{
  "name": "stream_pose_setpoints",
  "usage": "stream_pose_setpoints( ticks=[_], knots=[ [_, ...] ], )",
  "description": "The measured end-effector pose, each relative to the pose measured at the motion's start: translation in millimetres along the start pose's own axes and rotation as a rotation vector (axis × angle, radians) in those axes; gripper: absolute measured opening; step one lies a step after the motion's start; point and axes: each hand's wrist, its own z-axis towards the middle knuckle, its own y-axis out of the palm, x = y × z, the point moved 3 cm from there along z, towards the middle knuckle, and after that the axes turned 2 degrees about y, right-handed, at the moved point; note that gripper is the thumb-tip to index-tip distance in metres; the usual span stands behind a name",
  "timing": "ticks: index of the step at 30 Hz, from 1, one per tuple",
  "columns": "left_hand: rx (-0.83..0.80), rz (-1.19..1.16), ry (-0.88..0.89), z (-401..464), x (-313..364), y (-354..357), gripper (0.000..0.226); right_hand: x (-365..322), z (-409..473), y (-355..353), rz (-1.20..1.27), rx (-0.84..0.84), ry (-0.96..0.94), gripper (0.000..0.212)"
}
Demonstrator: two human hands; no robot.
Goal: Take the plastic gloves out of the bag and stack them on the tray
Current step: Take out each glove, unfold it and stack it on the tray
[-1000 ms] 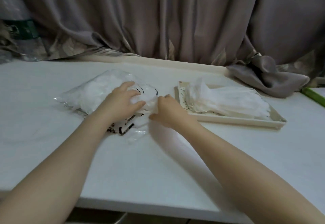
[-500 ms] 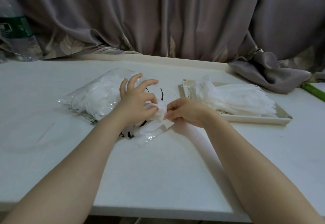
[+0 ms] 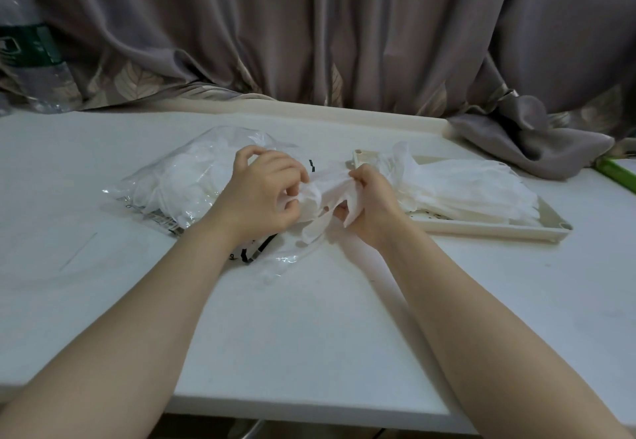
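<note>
Both hands lifted, left hand [image 3: 265, 194] and right hand [image 3: 370, 208] pinching glove [image 3: 323, 190] above bag [image 3: 179, 180]; tray [image 3: 481, 228] holds stack [image 3: 464, 187].

I count two bare hands at the frame's centre: a left hand [image 3: 265, 194] and a right hand [image 3: 370, 208]. Between them is one crumpled thin white plastic glove [image 3: 327, 187]. There is one clear plastic bag [image 3: 179, 180], left of centre, packed with more white gloves whose number I cannot tell. One cream rectangular plastic tray [image 3: 488, 230] lies right of centre, carrying one pile of translucent white gloves [image 3: 464, 187]; its layers are too thin to count. One clear plastic bottle with a green label [image 3: 31, 56] stands at the upper left. One green strip-like object [image 3: 617, 173] shows at the right edge. One white worktop [image 3: 309, 318] carries everything.
</note>
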Motion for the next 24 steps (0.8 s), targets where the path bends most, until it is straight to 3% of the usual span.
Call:
stream_pose_setpoints(
  ticks=[1, 4, 7, 9, 11, 13, 17, 20, 22, 24],
  knots=[
    [0.005, 0.004, 0.0, 0, 1, 1, 0.004, 0, 1, -1, -0.012, 0.003, -0.003, 0.017],
    [-0.029, 0.037, 0.036, -2, -1, 3, 0.032, -1, 2, 0, -0.071, -0.037, -0.013, 0.015],
    [-0.125, 0.152, 0.12, -2, -1, 12, 0.02, -1, 3, 3, -0.044, -0.055, -0.008, 0.018],
    [-0.133, 0.205, 0.088, -2, -3, 14, 0.02, -4, 6, 2, 0.046, -0.059, 0.009, 0.021],
    [-0.081, 0.209, 0.01, -5, -6, 11, 0.025, -9, 6, -3, 0.179, -0.04, -0.004, 0.034],
    [-0.082, 0.191, -0.111, -9, -9, 7, 0.035, -17, 2, -8, 0.278, -0.056, -0.044, 0.025],
    [-0.445, 0.343, -0.384, -12, -20, 13, 0.031, -21, -8, -2, 0.348, -0.191, -0.076, 0.025],
    [-0.511, 0.474, -0.428, -11, -16, 17, 0.034, -21, -12, 4, 0.294, -0.229, -0.09, 0.029],
    [-0.435, 0.46, -0.476, -9, -16, 16, 0.039, -22, -14, 3, 0.213, -0.234, -0.075, 0.026],
    [-0.116, 0.229, -0.486, -2, -9, 3, 0.049, -23, -20, 1, 0.169, -0.285, -0.033, 0.017]
  ],
)
